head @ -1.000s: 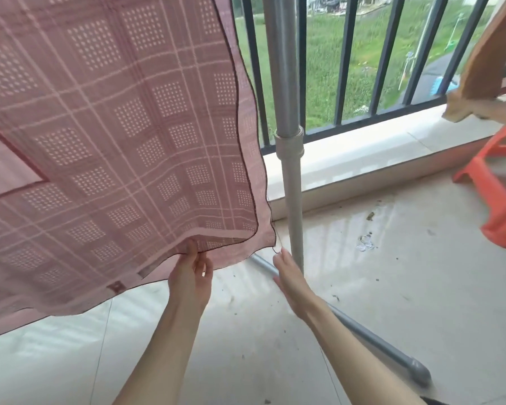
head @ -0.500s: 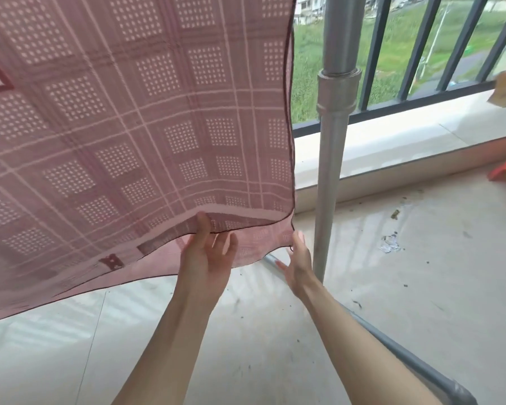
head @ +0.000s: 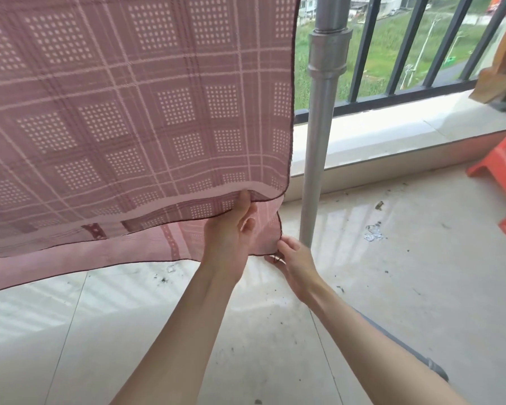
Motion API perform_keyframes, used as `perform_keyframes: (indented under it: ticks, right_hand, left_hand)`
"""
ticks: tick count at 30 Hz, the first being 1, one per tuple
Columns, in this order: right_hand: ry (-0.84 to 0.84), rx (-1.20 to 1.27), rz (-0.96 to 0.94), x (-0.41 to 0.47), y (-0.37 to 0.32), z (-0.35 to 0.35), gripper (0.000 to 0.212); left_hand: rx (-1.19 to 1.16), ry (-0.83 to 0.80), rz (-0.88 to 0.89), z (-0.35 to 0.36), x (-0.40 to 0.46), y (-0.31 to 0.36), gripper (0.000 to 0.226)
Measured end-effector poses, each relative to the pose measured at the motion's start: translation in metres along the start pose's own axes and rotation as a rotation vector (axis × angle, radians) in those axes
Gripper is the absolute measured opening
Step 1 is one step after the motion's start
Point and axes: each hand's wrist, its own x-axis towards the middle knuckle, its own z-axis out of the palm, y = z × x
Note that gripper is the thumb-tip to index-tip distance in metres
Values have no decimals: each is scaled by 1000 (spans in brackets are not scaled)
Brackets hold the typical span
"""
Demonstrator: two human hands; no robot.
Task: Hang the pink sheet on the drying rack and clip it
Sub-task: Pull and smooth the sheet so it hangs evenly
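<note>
Pink checked cotton sheet [head: 135, 112] already hangs doubled from above, beside the grey metal rack pole [head: 319, 141]; the rail itself is out of view. Left hand [head: 228, 238] pinches the front layer's lower hem near its right corner. Right hand [head: 292, 258] pinches the back layer's bottom corner. Judged stage: evening up the two layers. No clip visible; clipping apparently not yet done.

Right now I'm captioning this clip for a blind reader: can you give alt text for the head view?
Two bare hands hold the lower edge of a hanging pink sheet: the left hand grips the front layer's hem, the right hand pinches the back layer's corner. A grey rack pole stands just right, before a balcony railing.
</note>
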Motion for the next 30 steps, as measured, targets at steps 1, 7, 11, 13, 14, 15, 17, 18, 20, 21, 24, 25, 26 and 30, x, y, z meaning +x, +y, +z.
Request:
perform_keyframes:
  ticks: [1,7,11,13,14,15,17,18,20,21,24,25,26,30]
  right_hand:
    - [10,40,17,-2,-3,-2,20]
    - [-68,177,63,-21,-23,-12,15]
    - [-44,106,14,-28,-28,-18,15]
    - [-56,70,2,-32,-29,-19,16]
    - [-60,60,-3,-34,-31,-19,16]
    - [-60,55,-11,-36,-33,-18,16]
    - [-62,58,-27,-39,-38,-19,15]
    - [-67,61,-34,-40,-41,-19,15]
    - [-84,45,-46,-42,-45,-21,13]
    - [-93,28,-50,-43,-47,-21,12]
    - [-119,-48,-65,-48,-52,-19,12]
    - [-126,-78,-75,-49,-53,-19,13]
    - [-137,-98,-82,-51,-54,-18,13]
    - [-209,-92,-87,-56,-61,-17,15]
  left_hand:
    - [38,40,28,0,1,-1,7]
    - [91,151,25,-5,-3,-13,11]
    - [49,174,-38,-14,-7,-30,16]
    - [66,206,-86,-21,-9,-38,16]
    - [76,217,-103,-23,-9,-41,16]
    - [82,226,-114,-25,-9,-43,15]
    - [87,243,-127,-27,-8,-46,13]
    - [87,249,-134,-27,-8,-48,13]
    - [89,251,-151,-26,-8,-51,12]
    - [93,244,-159,-25,-8,-53,10]
    - [116,243,-204,-27,-9,-57,10]
    - [98,228,-246,-27,-7,-57,10]
    - [48,185,-304,-28,-6,-55,10]
    - [-118,0,-421,-23,-1,-48,16]
